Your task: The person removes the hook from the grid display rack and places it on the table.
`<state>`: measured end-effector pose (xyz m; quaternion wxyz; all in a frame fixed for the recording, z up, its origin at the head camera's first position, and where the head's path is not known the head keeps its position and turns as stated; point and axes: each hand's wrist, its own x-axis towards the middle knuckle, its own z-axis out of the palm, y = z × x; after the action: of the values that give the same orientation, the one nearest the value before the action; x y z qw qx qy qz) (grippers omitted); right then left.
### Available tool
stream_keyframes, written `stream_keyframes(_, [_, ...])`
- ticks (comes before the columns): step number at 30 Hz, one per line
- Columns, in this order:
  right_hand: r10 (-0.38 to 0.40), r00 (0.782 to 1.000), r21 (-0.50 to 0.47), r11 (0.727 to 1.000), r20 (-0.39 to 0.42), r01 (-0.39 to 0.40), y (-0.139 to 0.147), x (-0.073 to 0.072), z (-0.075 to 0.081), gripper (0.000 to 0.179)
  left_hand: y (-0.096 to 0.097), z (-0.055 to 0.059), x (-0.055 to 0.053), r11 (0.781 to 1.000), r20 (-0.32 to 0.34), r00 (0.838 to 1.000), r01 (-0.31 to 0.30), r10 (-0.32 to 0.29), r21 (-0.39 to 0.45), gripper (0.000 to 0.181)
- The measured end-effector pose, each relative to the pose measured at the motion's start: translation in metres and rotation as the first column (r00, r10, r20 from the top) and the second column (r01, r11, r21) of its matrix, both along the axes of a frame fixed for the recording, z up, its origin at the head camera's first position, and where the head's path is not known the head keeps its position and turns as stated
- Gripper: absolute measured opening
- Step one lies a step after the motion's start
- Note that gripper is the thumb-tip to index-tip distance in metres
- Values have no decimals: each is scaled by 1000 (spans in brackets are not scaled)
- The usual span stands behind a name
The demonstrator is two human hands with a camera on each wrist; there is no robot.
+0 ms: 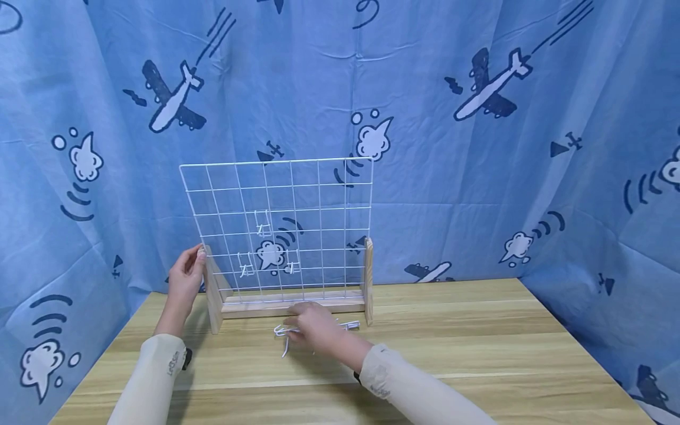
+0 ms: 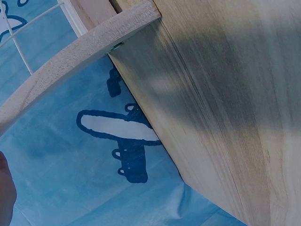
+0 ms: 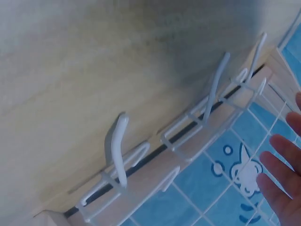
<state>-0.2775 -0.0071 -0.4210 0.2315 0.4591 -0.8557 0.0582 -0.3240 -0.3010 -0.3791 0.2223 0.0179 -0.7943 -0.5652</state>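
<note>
A white wire grid panel (image 1: 332, 219) stands upright in a wooden base (image 1: 340, 303). My left hand (image 1: 185, 277) grips the upper end of its left wooden side post (image 1: 213, 295); just a bit of that hand (image 2: 5, 190) shows in the left wrist view. My right hand (image 1: 317, 327) is over loose white wire hooks (image 1: 284, 332) on the table before the base. In the right wrist view, the fingers of the right hand (image 3: 282, 174) are extended and spread, apart from three white hooks (image 3: 120, 150) with upturned prongs.
Three white hooks hang on the grid: one higher up (image 1: 262, 224), one at lower left (image 1: 245, 265) and one at lower right (image 1: 293, 263). A wood-grain table (image 1: 478, 348) lies underneath. Behind it hangs a blue curtain (image 1: 414, 195) printed with planes and clouds.
</note>
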Motion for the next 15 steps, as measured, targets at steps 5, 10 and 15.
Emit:
stream_keyframes(5, [-16, 1000, -117, 993, 4, 16, 6, -3, 5, 29, 1, 0, -1, 1000, -7, 1000, -4, 4, -2, 51])
stream_keyframes(10, [-36, 999, -222, 975, -24, 30, 9, -8, 7, 33, 1, 1, -1, 1000, -5, 1000, -4, 4, 6, 51])
stream_keyframes(15, [-58, 997, -302, 952, -46, 41, 11, -10, 7, 39, 1, 2, 0, 1000, -1, 1000, -3, 3, 7, 51])
